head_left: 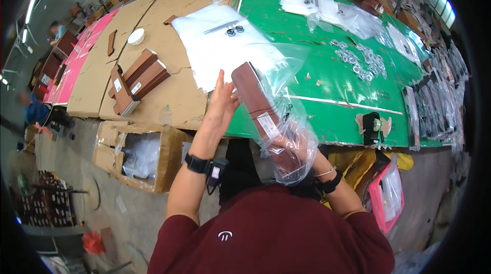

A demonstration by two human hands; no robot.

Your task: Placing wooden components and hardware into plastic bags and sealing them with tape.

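Note:
My right hand (303, 143) is wrapped round the lower part of a bundle of brown wooden pieces (252, 91). A clear plastic bag (300, 120) surrounds much of the bundle, and its film covers my right fingers. The bundle slants up to the left, its upper end bare, with a white label and dark bands on it. My left hand (222, 102) is open beside the bundle's upper left side, fingers stretched up. Beyond it lies a stack of clear plastic bags (204, 44), with black rings (235, 31) and thin rods (221, 27) on top.
Brown wooden pieces (140, 77) and a white bowl (136, 36) lie on the cardboard at left. On the green table top (317, 90) are several small clear packets (360, 61), a black tape dispenser (372, 128) and bagged bundles (434, 100). An open carton (164, 159) stands below the edge.

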